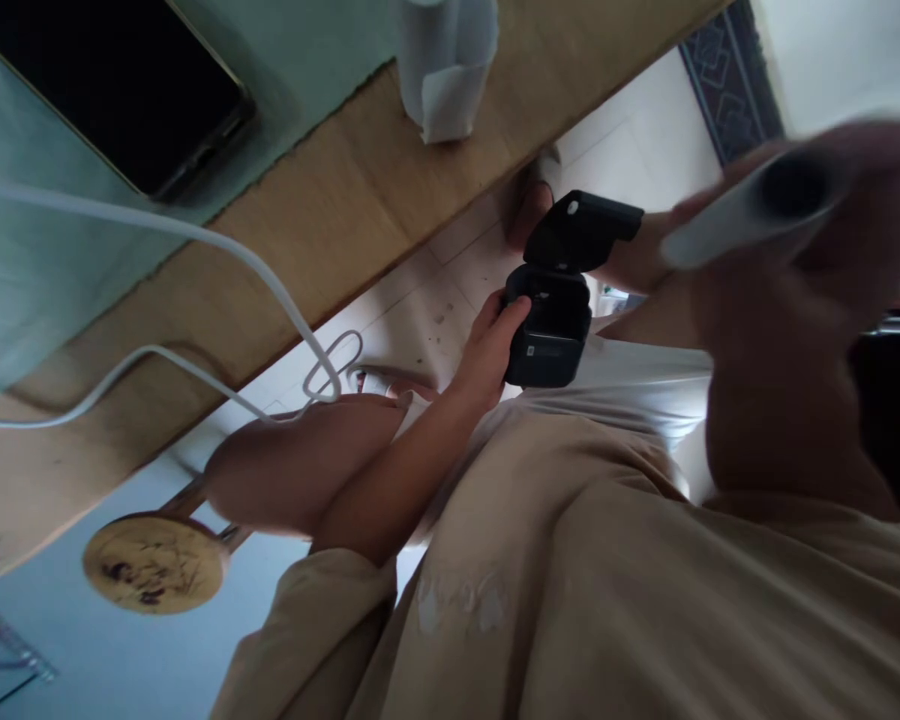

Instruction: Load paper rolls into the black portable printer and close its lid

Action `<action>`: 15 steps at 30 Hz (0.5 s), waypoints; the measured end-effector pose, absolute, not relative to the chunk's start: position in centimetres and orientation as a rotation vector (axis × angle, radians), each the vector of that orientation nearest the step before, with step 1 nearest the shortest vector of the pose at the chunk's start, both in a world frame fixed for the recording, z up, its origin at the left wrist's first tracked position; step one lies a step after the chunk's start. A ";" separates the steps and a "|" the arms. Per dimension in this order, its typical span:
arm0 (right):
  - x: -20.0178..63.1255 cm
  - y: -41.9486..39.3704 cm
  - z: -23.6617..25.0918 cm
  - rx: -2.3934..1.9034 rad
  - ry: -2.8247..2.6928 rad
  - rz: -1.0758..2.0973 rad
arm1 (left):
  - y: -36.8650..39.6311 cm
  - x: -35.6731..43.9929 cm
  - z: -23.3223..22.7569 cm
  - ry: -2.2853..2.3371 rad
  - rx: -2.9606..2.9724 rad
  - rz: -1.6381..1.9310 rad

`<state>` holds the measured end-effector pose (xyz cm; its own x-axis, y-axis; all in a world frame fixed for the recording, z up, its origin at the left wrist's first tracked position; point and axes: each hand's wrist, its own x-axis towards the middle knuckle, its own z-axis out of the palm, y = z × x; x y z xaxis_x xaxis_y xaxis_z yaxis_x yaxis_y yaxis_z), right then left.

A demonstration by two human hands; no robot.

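Blurred against the lens, my right hand wraps a smooth white cylinder with a dark end. Below the wooden desk edge, my left hand grips a matte black boxy case, its hinged lid flipped up; I cannot tell what sits inside. White cable trails off that edge.

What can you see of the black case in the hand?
The black case looks like matte hard plastic, boxy with rounded corners. Its hinged lid stands open, tilted up and away. A small pale label shows on its front. The left hand grips its side, thumb on the rim, holding it over the lap, clear of the wooden table.
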<state>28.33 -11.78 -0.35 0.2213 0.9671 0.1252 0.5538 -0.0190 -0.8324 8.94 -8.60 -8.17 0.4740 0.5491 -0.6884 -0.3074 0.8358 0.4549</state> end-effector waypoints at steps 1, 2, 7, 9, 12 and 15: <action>27.9 -13.0 -1.1 -1.666 -1.521 0.603 | -8.6 8.9 -8.2 0.936 0.294 0.536; 27.5 -13.9 -2.0 -1.664 -1.589 0.570 | -8.7 9.0 -8.2 0.928 0.301 0.539; 26.7 -14.5 -5.9 -1.809 -1.777 0.441 | -8.9 9.1 -7.9 0.941 0.391 0.535; 26.9 -14.2 -6.6 -1.841 -1.818 0.434 | -9.0 9.1 -7.7 0.957 0.425 0.532; 27.0 -14.1 -6.7 -1.784 -1.888 0.395 | -9.0 9.1 -7.8 0.957 0.407 0.544; 26.5 -14.3 -6.3 -1.700 -1.909 0.340 | -8.9 8.9 -8.4 0.907 0.396 0.576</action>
